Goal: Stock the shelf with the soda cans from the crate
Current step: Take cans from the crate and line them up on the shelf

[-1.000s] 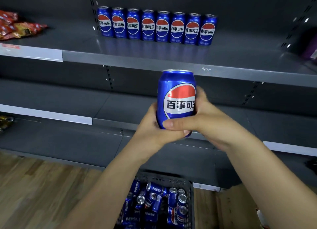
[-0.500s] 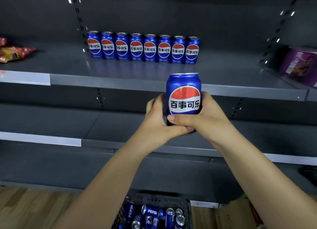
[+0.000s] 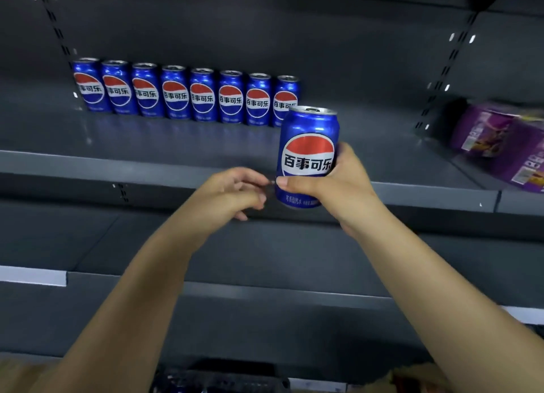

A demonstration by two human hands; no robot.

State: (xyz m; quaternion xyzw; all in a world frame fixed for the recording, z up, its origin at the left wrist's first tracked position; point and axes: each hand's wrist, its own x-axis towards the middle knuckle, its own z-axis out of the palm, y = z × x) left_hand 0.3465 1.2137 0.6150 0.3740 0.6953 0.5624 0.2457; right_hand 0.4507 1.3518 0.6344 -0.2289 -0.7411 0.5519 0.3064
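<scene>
Count: eight cans (image 3: pixel 173 92) in one row, upper left of frame, standing upright at the back of the top shelf (image 3: pixel 147 163), logos facing out. A ninth can (image 3: pixel 307 145) is at centre frame, upright, in front of the shelf's front edge and overlapping the row's right end.

Held can: blue, red-white-blue roundel with white band and black characters, silver top with tab.

Right hand (image 3: pixel 338 183) is wrapped round its lower half, thumb across the front. Left hand (image 3: pixel 232 192) is just left of it, fingers loosely curled, gripping nothing.

Two hands, three shelf levels. Purple packs (image 3: pixel 500 145) at right edge are blurred and cut off. Crate (image 3: pixel 223 378) at bottom edge is dark and cut off, its contents unreadable.
</scene>
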